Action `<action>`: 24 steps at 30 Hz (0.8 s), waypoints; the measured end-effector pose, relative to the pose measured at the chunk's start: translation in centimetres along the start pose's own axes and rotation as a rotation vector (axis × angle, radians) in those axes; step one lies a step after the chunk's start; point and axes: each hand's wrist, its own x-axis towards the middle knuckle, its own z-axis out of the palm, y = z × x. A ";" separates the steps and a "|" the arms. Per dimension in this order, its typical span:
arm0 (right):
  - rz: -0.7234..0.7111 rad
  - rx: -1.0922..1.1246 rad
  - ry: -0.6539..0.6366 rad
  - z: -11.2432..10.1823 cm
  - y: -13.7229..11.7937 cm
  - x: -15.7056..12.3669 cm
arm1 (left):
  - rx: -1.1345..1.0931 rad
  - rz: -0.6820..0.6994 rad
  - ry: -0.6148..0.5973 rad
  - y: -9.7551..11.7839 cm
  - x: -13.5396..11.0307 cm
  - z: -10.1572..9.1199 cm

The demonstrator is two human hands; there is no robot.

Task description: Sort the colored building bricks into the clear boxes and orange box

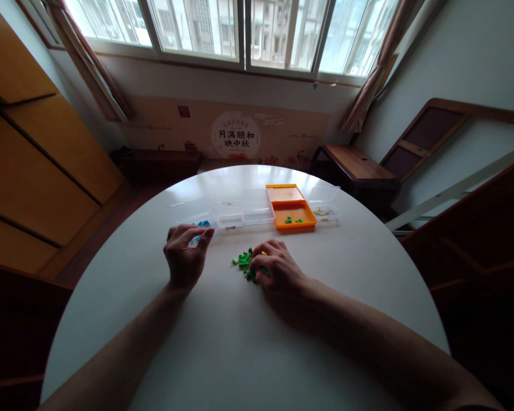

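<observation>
A small pile of mostly green toy pieces (244, 260), with a few yellow, dark and pale ones among them, lies loose on a round white surface (223, 342), nearer the person than an open orange box (295, 226) and a little to its left. The person's right hand (279, 265) reaches over the right side of the pile, directly on the near side of the orange box, fingers curled down onto the pieces; whether they grip one cannot be told. The left hand (185, 254) is raised to the left of the orange box and nearer the person, thumb and forefinger brought together, though any piece between them cannot be made out. A few green pieces (288, 220) sit inside the orange box, whose lid stands open at its far side. Just beside it on the left is a clear box (257, 214), followed by a smaller clear container (230, 218) and, farther left, blue pieces (204, 223) partly hidden by the left hand. Right of the orange box, another clear box (330, 212) contains pale pieces (320, 212). Well beyond the orange box, a printed banner (235, 137) spans the wall beneath bright windows (197, 28).
</observation>
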 end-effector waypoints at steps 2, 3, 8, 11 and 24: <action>-0.003 0.000 0.005 0.1 0.0 0.0 | -0.007 0.009 0.000 0.0 0.0 0.0; -0.001 0.000 0.006 0.1 0.0 0.0 | -0.010 0.010 -0.002 0.0 0.0 0.0; 0.019 0.009 -0.002 0.0 -0.1 0.0 | -0.013 0.004 -0.011 0.0 0.0 0.0; 0.034 0.018 -0.004 -0.1 0.0 0.1 | -0.017 0.011 -0.014 0.0 -0.1 0.0; 0.041 0.051 -0.037 -0.2 0.3 0.1 | -0.025 0.032 -0.007 -0.1 -0.2 0.1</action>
